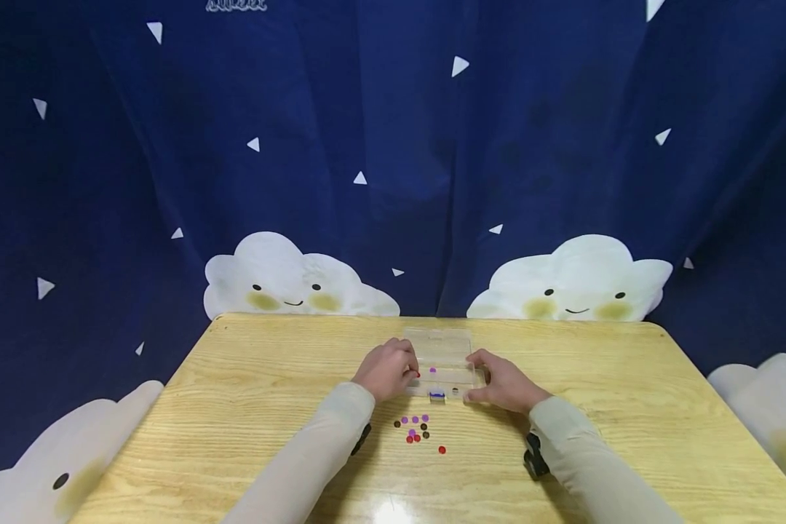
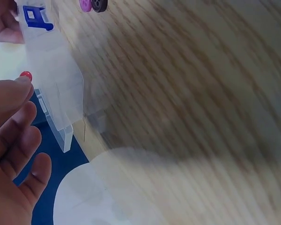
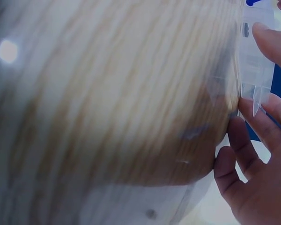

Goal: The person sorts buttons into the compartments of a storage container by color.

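Note:
A clear plastic box (image 1: 442, 375) stands on the table with its lid (image 1: 437, 343) raised at the back and a blue latch (image 1: 437, 396) in front. My left hand (image 1: 388, 370) is at the box's left end, pinching a red button (image 2: 26, 75) between thumb and fingertip. At the right end, my right hand (image 1: 503, 382) grips the box, thumb at the front and fingers toward the back. Inside the box show a purple button (image 1: 432, 370) and a dark button (image 1: 455, 391).
Several loose purple, red and dark buttons (image 1: 415, 420) lie on the wooden table (image 1: 268, 407) in front of the box. One red button (image 1: 442, 450) sits apart, nearer me. A dark blue curtain (image 1: 406, 145) with white clouds hangs behind the table's far edge.

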`<state>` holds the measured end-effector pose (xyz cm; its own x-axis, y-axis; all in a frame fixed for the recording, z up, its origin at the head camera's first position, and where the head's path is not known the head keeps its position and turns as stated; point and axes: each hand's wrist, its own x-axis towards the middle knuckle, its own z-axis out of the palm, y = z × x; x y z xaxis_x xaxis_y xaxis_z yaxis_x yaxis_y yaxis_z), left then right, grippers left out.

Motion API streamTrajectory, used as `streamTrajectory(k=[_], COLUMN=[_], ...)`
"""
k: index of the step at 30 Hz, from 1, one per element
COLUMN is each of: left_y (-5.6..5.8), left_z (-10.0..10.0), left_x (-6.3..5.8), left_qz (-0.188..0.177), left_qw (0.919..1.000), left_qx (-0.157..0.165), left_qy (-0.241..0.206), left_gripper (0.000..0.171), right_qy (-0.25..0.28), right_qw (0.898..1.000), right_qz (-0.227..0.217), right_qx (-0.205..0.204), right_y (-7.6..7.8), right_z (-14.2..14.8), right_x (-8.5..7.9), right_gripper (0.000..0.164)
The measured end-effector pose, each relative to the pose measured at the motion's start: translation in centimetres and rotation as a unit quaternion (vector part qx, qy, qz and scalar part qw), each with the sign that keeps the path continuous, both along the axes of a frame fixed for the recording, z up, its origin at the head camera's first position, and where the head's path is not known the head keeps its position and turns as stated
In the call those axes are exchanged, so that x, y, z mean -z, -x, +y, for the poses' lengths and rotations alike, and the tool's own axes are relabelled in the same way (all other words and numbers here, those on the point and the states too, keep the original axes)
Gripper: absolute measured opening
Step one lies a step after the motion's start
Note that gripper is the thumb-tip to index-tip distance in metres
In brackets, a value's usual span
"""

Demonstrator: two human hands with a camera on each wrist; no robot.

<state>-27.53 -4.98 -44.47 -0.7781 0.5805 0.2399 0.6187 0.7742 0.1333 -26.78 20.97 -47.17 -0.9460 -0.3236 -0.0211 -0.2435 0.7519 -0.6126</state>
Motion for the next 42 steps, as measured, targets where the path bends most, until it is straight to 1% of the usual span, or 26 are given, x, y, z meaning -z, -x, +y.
streamTrajectory(k=[12,18,24,26,34,42], left_y=[0.2,0.4,0.2,0.1,0.0,0.1], left_z=[0.1,0.1,0.3,0.4,0.2,-0.1], left_x=[0.0,0.2,0.7,0.9,1.3,1.3], left_qz=[0.004,0.008,-0.011,-0.012,0.009,0.011], left_qw=[1.0000,1.0000,0.9999,0.9999,0.9999,0.9999], left_qx=[0.000,0.000,0.002,0.003,0.002,0.004], left_qy=[0.002,0.001,0.003,0.005,0.010,0.009], left_gripper=[0.011,0.011,0.010,0.011,0.012,0.012], right_qy=[0.001,0.001,0.007,0.009,0.010,0.010], right_qw=[1.000,1.000,1.000,1.000,1.000,1.000], right_qz=[0.000,-0.007,-0.016,-0.016,-0.008,-0.008], right_qx=[0.002,0.008,0.010,0.005,0.002,0.002], right_y=[0.3,0.2,-0.2,-0.3,-0.2,-0.2], right_z=[-0.1,-0.1,0.0,0.0,-0.1,-0.1], right_x=[-0.1,-0.3,-0.1,0.0,0.3,0.0], right_gripper=[0.065,0.064,0.065,0.066,0.066,0.066])
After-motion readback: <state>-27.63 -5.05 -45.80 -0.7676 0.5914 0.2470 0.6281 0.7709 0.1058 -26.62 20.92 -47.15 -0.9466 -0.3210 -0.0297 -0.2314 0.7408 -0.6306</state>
